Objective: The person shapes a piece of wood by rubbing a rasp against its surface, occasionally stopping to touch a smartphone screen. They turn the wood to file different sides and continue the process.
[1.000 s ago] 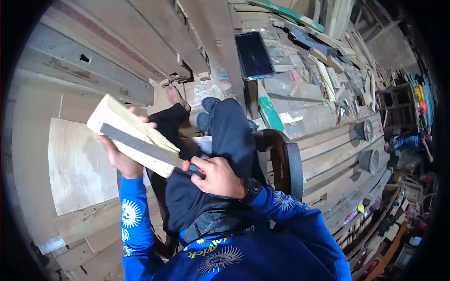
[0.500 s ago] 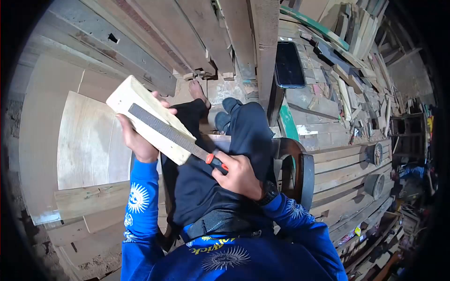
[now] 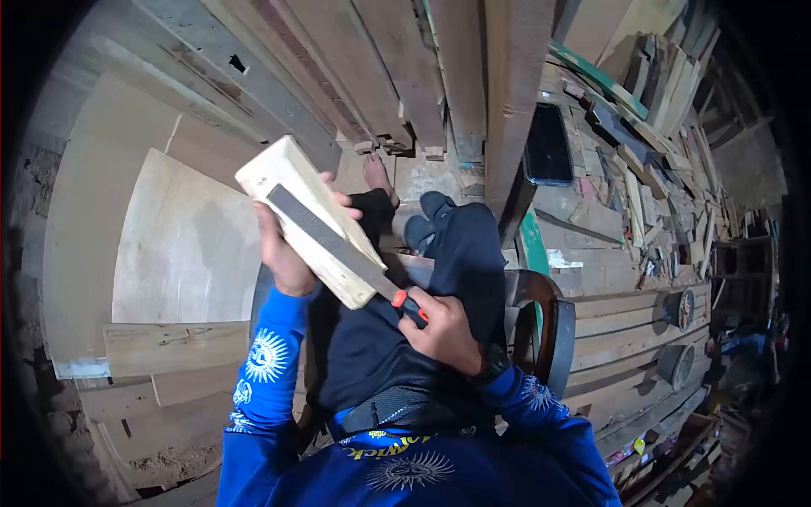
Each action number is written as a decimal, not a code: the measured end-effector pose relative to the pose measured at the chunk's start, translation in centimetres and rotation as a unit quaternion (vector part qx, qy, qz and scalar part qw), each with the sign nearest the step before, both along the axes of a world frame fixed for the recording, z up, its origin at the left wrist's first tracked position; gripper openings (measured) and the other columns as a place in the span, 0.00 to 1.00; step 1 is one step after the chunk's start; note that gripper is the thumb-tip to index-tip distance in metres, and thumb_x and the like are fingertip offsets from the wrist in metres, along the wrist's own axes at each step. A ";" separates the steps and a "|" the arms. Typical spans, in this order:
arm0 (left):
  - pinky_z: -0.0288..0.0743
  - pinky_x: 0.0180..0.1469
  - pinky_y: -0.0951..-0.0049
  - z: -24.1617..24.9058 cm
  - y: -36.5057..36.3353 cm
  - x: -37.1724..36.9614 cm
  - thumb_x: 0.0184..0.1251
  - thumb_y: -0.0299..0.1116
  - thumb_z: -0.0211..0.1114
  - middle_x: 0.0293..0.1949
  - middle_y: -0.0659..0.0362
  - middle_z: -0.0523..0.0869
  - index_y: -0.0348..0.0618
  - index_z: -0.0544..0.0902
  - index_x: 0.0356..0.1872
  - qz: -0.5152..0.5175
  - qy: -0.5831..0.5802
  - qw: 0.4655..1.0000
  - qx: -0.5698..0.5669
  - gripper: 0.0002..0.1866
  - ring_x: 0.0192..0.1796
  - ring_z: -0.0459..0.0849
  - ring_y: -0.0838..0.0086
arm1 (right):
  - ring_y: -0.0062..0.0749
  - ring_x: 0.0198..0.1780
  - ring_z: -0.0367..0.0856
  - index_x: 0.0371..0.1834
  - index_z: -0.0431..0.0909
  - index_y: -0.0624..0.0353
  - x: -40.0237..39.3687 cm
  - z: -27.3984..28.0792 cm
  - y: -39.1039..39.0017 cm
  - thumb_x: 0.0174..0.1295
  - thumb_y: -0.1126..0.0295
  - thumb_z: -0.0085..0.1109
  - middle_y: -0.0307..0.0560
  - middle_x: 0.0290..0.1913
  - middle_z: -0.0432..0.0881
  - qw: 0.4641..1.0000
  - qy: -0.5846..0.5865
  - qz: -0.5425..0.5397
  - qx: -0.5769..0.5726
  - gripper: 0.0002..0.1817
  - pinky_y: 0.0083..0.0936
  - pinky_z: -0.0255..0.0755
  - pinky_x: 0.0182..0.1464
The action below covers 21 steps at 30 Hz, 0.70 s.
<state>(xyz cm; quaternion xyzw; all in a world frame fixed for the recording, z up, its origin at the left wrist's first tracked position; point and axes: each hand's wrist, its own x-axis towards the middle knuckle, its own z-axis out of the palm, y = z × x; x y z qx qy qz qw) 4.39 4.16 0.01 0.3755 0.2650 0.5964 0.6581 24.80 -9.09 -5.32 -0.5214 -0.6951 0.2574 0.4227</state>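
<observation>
"Gripping what?"
"Left hand (image 3: 285,264) clasps a pale wooden block (image 3: 325,258) near the lap (image 3: 363,359); right hand (image 3: 445,334) clenches a flat grey file (image 3: 328,237) by its red-and-black handle (image 3: 411,308)."
"Edges?"
"Handle overhangs; file texture's unclear."

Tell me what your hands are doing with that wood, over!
Left hand gripping pale wood block. Right hand closed around the file's handle. File lying lengthwise along block. Nothing visibly in the way, over.

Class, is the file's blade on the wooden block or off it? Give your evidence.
On: the file lies along the wooden block, its dark blade covering part of the pale face. The right hand grips its handle.
</observation>
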 end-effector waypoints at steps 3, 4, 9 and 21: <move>0.87 0.49 0.49 0.1 -0.2 0.4 0.75 0.76 0.34 0.61 0.40 0.81 0.36 0.62 0.77 0.026 -0.003 1.000 -0.005 0.51 0.47 0.89 0.48 | 0.45 0.19 0.79 0.41 0.81 0.60 0.1 -0.9 0.3 0.51 0.76 0.68 0.48 0.19 0.74 1.000 0.003 0.012 0.016 0.13 0.36 0.73 0.24; 0.87 0.50 0.50 -0.1 0.1 -0.4 0.75 0.77 0.33 0.58 0.40 0.82 0.33 0.63 0.76 0.021 0.010 1.000 -0.012 0.53 0.47 0.89 0.49 | 0.45 0.19 0.79 0.40 0.81 0.60 0.3 -0.9 0.4 0.52 0.76 0.68 0.48 0.19 0.74 0.999 -0.006 0.007 0.032 0.12 0.36 0.73 0.23; 0.85 0.52 0.51 -0.7 0.5 -1.0 0.73 0.79 0.32 0.50 0.41 0.85 0.28 0.64 0.74 -0.008 -0.030 0.999 -0.028 0.56 0.47 0.89 0.48 | 0.48 0.22 0.82 0.43 0.82 0.60 0.1 -1.4 0.2 0.53 0.72 0.69 0.49 0.20 0.78 0.999 -0.018 0.020 0.033 0.14 0.40 0.76 0.26; 0.85 0.51 0.55 0.0 -0.1 -0.3 0.75 0.77 0.30 0.48 0.40 0.85 0.26 0.67 0.72 0.027 0.002 0.999 -0.037 0.55 0.47 0.90 0.49 | 0.49 0.20 0.80 0.43 0.83 0.56 -0.2 0.1 0.4 0.52 0.73 0.67 0.50 0.18 0.76 0.997 -0.006 0.011 -0.075 0.13 0.40 0.72 0.24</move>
